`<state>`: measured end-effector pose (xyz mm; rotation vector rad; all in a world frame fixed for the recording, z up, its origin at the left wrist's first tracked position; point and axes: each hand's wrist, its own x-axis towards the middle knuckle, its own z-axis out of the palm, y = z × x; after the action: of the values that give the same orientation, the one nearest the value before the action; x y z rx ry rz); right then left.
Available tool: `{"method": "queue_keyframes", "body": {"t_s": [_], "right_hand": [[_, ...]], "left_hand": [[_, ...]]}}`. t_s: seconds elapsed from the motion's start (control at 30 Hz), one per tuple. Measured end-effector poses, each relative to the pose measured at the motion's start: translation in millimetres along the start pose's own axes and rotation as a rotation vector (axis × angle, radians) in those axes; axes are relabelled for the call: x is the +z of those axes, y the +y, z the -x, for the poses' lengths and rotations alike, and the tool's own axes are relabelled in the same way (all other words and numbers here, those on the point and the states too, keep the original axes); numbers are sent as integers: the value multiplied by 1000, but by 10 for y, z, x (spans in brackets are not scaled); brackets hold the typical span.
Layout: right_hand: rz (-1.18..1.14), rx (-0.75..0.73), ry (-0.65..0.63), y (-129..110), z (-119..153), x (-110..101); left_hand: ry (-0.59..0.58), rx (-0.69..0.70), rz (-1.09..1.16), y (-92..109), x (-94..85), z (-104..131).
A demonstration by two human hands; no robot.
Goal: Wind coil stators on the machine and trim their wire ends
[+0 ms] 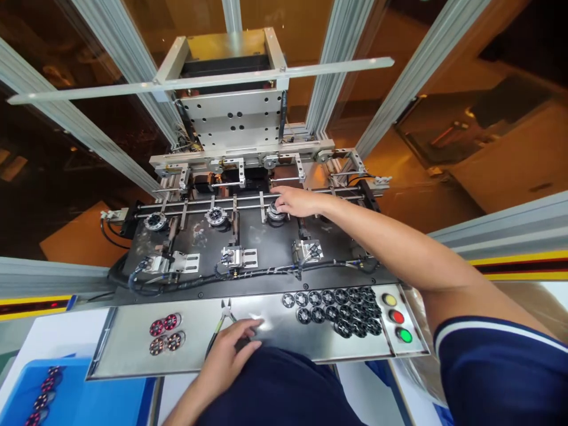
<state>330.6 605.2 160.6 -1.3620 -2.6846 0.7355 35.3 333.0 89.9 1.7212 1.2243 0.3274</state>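
Observation:
My right hand (299,201) reaches to the third round fixture (276,219) on the black machine plate. Its fingertips are bent down over a small round part at the fixture's top, mostly hidden by the fingers. My left hand (228,352) is low over the metal tray, thumb and fingers apart, with a dark patch between them that I cannot make out. Beside it lies a pair of side cutters (220,322), handles partly under the hand. Black spoked motor parts (341,310) are grouped on the tray's right; several copper-wound motor stators (165,334) lie on its left.
Two more round fixtures (217,217) stand to the left. Small clamp blocks (239,258) and cables cross the plate's front. Yellow, red and green buttons (399,318) are at the tray's right end. A blue bin (89,393) with more stators sits at lower left.

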Motion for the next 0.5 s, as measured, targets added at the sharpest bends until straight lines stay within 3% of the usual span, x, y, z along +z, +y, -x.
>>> {"method": "queue_keyframes", "body": {"t_s": [0.23,0.5], "right_hand": [[42,-37,-38,137,-37,109],[94,-90,-42,155,-109,92]], "left_hand": [[-26,42,-54,-60,83,-46],[-151,127,-107,-29,259,-321]]}}
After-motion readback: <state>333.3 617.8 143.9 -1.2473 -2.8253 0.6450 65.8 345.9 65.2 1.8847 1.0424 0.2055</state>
